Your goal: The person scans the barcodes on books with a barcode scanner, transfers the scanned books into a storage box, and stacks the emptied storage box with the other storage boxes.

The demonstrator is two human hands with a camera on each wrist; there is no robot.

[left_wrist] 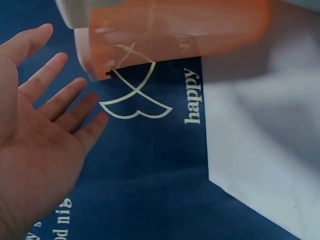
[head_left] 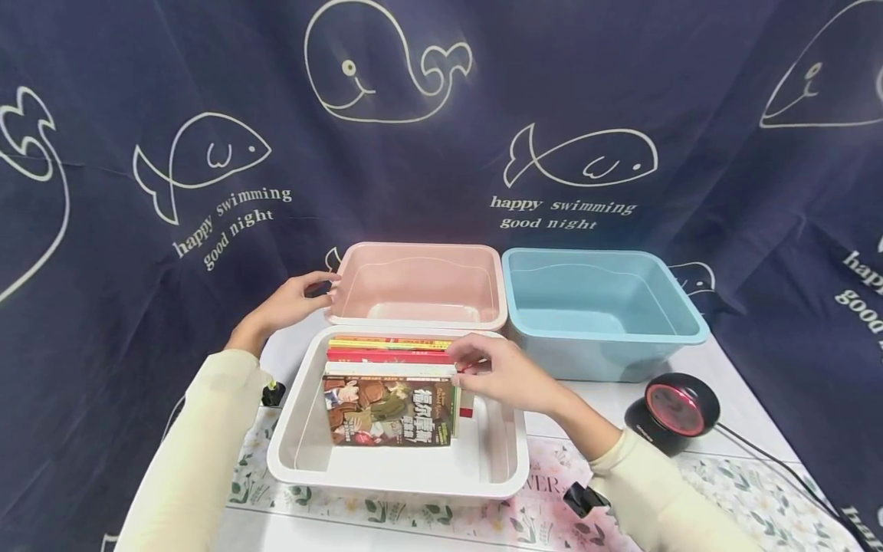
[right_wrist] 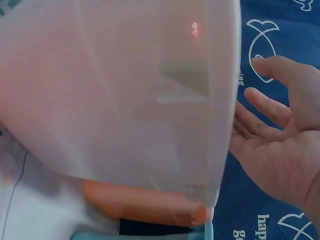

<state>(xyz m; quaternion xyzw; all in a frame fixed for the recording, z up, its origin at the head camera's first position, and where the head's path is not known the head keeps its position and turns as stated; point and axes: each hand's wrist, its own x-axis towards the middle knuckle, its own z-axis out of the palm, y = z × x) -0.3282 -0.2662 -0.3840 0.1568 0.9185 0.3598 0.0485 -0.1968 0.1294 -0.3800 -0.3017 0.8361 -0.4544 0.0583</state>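
Observation:
A white bin [head_left: 396, 489] on the table holds a row of upright books [head_left: 389, 360], the front one with an illustrated cover [head_left: 389, 414]. Over the bin's right side, my right hand [head_left: 507, 372] has its fingertips right at the books' right end. The right wrist view shows that hand [right_wrist: 280, 135] with thumb and fingers apart, partly behind the translucent bin wall [right_wrist: 125, 100]. Behind stands a pink bin [head_left: 421, 284]. My left hand [head_left: 293, 300] is at its left rim; in the left wrist view the hand's [left_wrist: 45, 135] fingers are spread beside the bin's corner.
A blue bin [head_left: 603, 337] stands right of the pink one. At the table's right is a black device [head_left: 665, 418] with a red-lit round face and a cable [head_left: 779, 468]. A dark curtain [head_left: 441, 176] with fish drawings hangs behind the bins.

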